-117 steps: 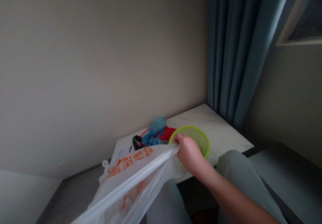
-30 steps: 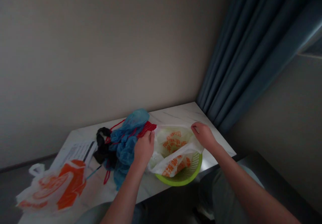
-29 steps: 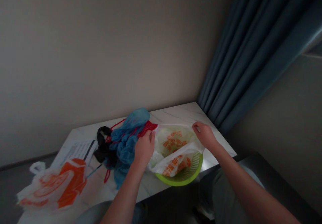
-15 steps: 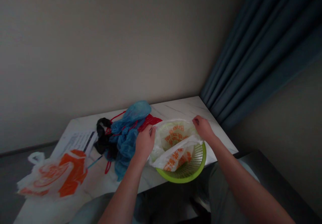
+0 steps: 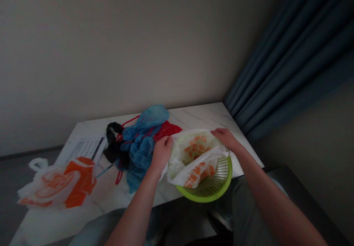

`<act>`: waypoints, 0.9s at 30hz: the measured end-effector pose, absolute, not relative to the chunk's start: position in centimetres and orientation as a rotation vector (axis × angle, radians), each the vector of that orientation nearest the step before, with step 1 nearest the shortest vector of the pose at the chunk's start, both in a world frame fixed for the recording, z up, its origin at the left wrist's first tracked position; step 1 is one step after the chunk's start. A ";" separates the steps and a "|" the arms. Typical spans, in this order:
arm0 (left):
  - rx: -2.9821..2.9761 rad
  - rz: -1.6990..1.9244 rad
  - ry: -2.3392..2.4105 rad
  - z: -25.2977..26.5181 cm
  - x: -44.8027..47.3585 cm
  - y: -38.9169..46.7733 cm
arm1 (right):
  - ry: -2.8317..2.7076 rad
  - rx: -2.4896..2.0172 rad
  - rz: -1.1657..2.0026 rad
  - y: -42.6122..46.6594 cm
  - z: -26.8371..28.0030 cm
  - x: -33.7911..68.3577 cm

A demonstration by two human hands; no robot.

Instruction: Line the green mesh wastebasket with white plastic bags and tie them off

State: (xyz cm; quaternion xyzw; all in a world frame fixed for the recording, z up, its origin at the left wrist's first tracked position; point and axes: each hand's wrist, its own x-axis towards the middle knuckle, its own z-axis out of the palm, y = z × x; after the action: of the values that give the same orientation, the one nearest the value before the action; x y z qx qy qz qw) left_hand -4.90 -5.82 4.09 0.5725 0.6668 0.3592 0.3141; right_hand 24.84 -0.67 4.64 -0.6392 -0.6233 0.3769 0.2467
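Observation:
A white plastic bag point(image 5: 179, 165) with orange print hangs partly inside a green slotted basket point(image 5: 204, 198) at the table's front edge. My left hand point(image 5: 162, 150) pinches the bag's rim on the left side. At the far right of the rim, my right hand point(image 5: 225, 137) is closed on the bag too. The bag's back edge lies over the basket's far rim, while its front edge sags across the opening. The basket's near rim and its inner slotted wall show bare.
Left of the basket lie crumpled blue bags point(image 5: 141, 154), a red bag point(image 5: 167, 129) and a black bag point(image 5: 114, 150). Farther left are a printed sheet point(image 5: 84, 146) and an orange-and-white bag point(image 5: 58, 183) on the marbled table point(image 5: 196, 113). A curtain point(image 5: 276, 65) hangs at right.
Both hands keep their hold on the white bag. My right hand has shifted slightly along the rim, its fingers lying more over the far edge. The whole view has moved a little.

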 end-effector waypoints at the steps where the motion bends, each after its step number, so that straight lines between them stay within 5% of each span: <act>1: 1.500 0.964 1.761 3.9 -4.8 -5.8 | -1.655 -1.745 1.073 -0.7 4.5 24.8; 6: 1.382 1.020 1.763 2.8 -4.0 -5.7 | -1.432 -1.840 1.326 -0.6 4.2 24.7; 15: 1.224 0.936 1.738 1.3 -4.0 -5.4 | -2.379 -1.935 0.853 0.4 4.1 25.4; 27: 1.306 0.883 1.837 1.5 -4.7 -5.7 | -2.219 -1.876 0.944 -0.4 4.0 26.4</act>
State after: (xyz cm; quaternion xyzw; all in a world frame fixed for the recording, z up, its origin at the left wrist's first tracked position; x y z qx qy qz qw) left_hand -4.75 -5.74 1.50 0.5049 0.7100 0.3412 0.3529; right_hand 26.36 -0.37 3.99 -0.6136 -0.7256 0.3085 0.0431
